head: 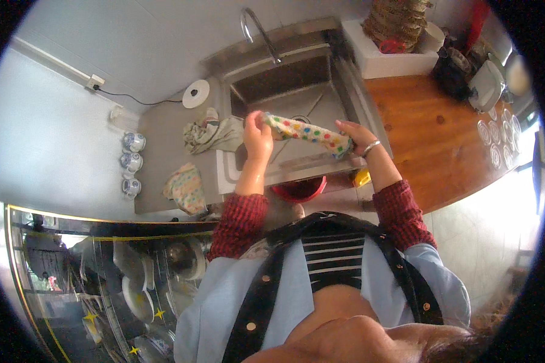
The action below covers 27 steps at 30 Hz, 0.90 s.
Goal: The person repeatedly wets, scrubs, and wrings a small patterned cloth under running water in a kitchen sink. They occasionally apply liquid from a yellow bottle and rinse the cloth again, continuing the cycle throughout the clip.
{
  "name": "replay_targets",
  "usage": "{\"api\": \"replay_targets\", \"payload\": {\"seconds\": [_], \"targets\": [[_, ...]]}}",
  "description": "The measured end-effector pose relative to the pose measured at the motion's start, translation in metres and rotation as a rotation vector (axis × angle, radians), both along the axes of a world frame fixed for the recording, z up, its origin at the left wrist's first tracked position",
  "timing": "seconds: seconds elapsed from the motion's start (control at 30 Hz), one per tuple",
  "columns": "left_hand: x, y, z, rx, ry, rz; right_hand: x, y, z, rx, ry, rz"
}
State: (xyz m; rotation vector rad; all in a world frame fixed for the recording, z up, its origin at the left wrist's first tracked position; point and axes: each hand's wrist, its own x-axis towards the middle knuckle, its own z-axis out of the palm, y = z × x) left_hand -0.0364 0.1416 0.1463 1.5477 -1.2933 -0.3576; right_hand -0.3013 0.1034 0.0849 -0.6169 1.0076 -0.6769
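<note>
A white cloth with coloured polka dots (306, 130) is stretched lengthwise between my hands, folded into a narrow strip. My left hand (257, 134) grips its left end, and my right hand (359, 137), below a silver bracelet, has hold of the right end. Both hands are above the stainless steel sink (295, 165), whose drain shows partly behind the cloth. A curved chrome faucet (261, 34) arches over the back of the basin. Left of the sink lie a crumpled greyish cloth (218, 134) and another dotted cloth (187, 188).
Blue-and-white ceramic pots (132, 162) line the wall on the left. A white disc-shaped device (195, 94) with a cord sits behind the cloths. Right of the sink, a wooden counter (418, 131) carries a white box (386, 67) and several glasses (497, 136). A red basin (302, 190) is below the sink's front edge.
</note>
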Motion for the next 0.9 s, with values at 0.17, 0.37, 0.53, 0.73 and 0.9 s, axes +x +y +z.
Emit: {"api": "replay_targets", "payload": {"seconds": [0.17, 0.37, 0.53, 0.73, 0.9], "targets": [[0.007, -0.001, 0.005, -0.035, -0.349, -0.007, -0.010, 0.020, 0.035, -0.475, 0.131, 0.322], [-0.002, -0.006, 0.013, -0.016, 0.857, -0.160, -0.001, 0.030, 0.052, -0.362, 0.035, 0.186], [-0.004, -0.007, -0.007, 0.439, 1.422, -0.105, 0.021, 0.015, 0.019, 0.101, -0.210, -0.112], [0.019, -0.010, -0.027, 0.540, 1.582, -0.371, 0.043, 0.017, -0.013, -0.065, -0.107, 0.207], [0.031, -0.011, -0.010, 0.528, 1.436, -0.388, 0.064, 0.033, 0.012, -0.296, 0.282, 0.514]]}}
